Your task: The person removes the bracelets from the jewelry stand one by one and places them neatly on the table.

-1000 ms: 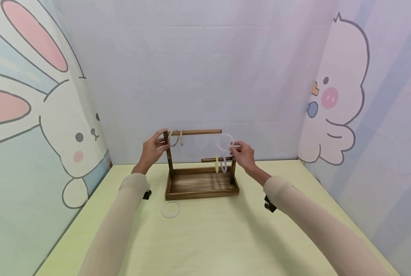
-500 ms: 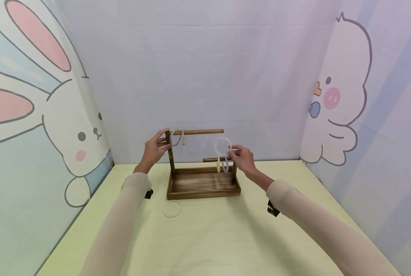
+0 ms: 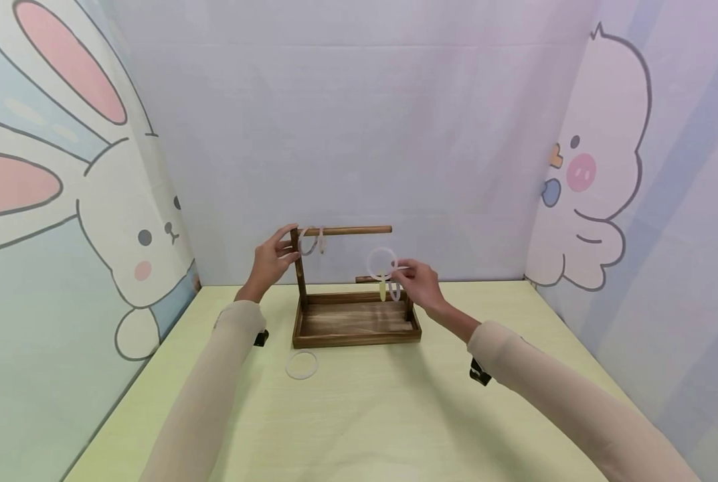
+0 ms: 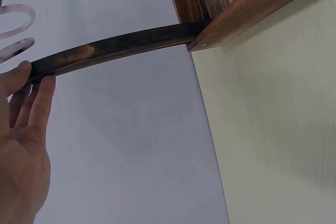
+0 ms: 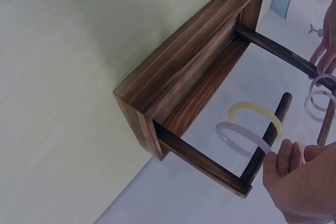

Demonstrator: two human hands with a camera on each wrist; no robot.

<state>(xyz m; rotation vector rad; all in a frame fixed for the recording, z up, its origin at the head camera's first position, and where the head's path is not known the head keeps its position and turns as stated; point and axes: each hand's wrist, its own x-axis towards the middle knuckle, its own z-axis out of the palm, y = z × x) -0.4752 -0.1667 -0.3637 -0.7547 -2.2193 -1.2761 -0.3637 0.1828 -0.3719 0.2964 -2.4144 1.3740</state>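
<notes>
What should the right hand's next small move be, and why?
Probably ease the pale ring left toward the free end of the lower bar. The right hand pinches that ring near the bar, apparently unthreaded, while a yellow ring and a lavender ring already hang there. The left hand grips the tall post, which may help steady the stand.

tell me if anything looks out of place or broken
One ring lies flat on the table, in front of the stand; it looks stray because four others hang on the bars and the right hand holds another ring. I see no damage.
</notes>
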